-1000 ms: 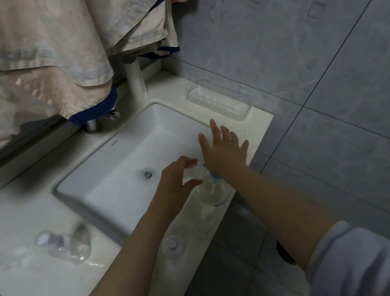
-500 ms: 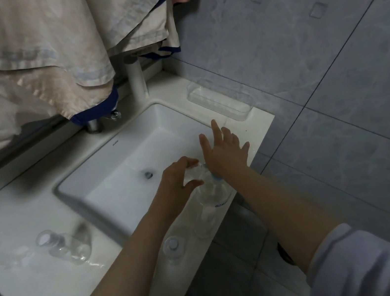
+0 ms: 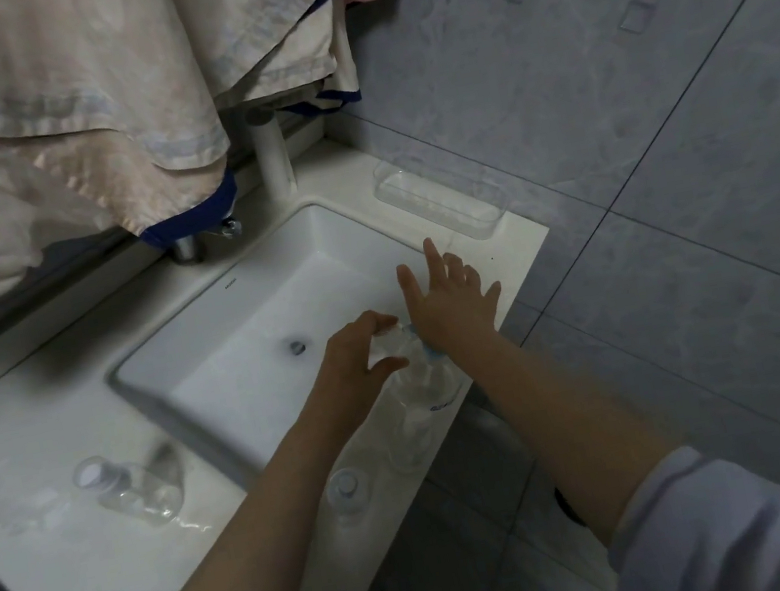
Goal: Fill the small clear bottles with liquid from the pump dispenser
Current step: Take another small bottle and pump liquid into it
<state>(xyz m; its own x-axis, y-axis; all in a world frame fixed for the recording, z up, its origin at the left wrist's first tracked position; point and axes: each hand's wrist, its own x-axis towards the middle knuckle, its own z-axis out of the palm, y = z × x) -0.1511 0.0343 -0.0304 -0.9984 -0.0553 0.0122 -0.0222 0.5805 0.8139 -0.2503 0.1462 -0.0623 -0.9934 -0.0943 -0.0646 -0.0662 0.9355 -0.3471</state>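
At the sink's front rim, fingers: the left hand [image 3: 354,353] curls its thumb and fingertips round a small clear plastic bottle [image 3: 388,342], held just under the pump's spout.
Right hand: the right hand [image 3: 452,307] lies flat on the head of the clear pump dispenser bottle with a blue collar [image 3: 424,383], fingers straight and spread, holding nothing.
Dispenser: upright on the white counter [image 3: 33,410], between the two wrists.
Other bottles: a small clear capped bottle [image 3: 347,490] stands just beside the left forearm; another clear bottle [image 3: 130,489] lies on its side, well apart to the left.
Surroundings: white rectangular basin [image 3: 253,329]; clear plastic tray [image 3: 444,199] at the far corner; beige cloth [image 3: 60,119] hanging above.
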